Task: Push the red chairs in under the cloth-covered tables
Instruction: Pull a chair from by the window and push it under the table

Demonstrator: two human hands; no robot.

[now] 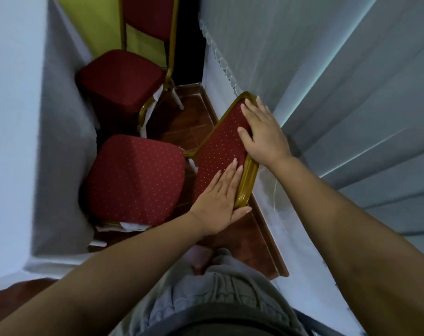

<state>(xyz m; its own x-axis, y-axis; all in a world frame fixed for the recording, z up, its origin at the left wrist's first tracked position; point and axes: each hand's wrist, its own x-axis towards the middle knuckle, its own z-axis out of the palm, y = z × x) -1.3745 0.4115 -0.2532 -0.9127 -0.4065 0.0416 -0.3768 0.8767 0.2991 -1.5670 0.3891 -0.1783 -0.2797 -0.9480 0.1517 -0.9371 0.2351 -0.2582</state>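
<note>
The gold-framed backrest [220,151] of a red dotted chair is being pressed by 2 flat, open hands, left [218,202] and right [261,132].

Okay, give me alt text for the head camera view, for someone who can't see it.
Both hands, left hand and right hand, rest on the backrest of a red gold-framed chair whose seat faces a white-draped table. A second red chair stands beyond it.

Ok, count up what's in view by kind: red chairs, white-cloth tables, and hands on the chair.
Red padded chairs with gold metal frames: 2, near and far
White cloth-covered tables: 1
Hands on the near chair's backrest: 2, left hand and right hand
Total: 5
</note>
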